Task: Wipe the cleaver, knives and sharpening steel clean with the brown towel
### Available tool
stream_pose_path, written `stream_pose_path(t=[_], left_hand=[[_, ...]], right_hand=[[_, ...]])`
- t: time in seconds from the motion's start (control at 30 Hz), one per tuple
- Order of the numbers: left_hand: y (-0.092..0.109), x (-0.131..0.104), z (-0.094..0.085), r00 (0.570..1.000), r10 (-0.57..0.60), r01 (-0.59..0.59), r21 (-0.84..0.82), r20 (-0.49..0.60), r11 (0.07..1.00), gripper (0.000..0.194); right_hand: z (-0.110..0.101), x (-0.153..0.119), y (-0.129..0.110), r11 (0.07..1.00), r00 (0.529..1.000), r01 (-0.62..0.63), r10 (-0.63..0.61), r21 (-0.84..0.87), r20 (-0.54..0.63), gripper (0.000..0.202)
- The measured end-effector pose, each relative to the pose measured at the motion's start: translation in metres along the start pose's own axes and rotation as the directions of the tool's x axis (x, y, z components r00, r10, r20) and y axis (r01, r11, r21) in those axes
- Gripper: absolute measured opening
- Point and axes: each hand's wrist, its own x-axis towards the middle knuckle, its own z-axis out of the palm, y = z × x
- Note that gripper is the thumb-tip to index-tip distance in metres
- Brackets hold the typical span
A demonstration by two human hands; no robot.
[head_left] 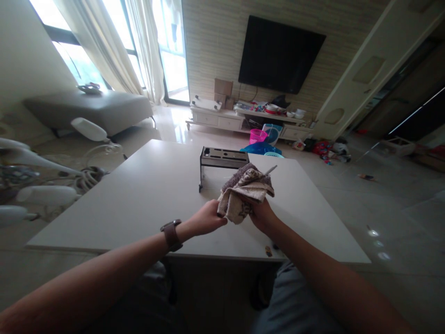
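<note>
A brown and beige patterned cloth is bunched up between my two hands, above the front half of the white table. My left hand, with a watch on its wrist, is closed on the cloth's left edge. My right hand grips the cloth from below on the right, its fingers partly hidden by the folds. A thin grey rod sticks out of the cloth at the upper right; its other end is hidden. Behind the cloth stands a dark metal rack with a slotted top, partly covered by the cloth.
Small brown and dark pieces lie at the table's front edge near my right forearm. Beyond the table are a pink basket, blue items and a low TV cabinet. White lamp shades are at the left.
</note>
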Motion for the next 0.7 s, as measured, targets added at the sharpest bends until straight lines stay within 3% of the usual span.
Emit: stream_pose_path(t=[0.7], left_hand=[[0.0038,-0.0002,-0.0011,1.0,-0.025,0.025,0.017,0.007,1.0,0.006]], right_hand=[[-0.0018,-0.0002,0.0025,0.999,1.0,-0.019,0.019,0.029,-0.011,0.05]])
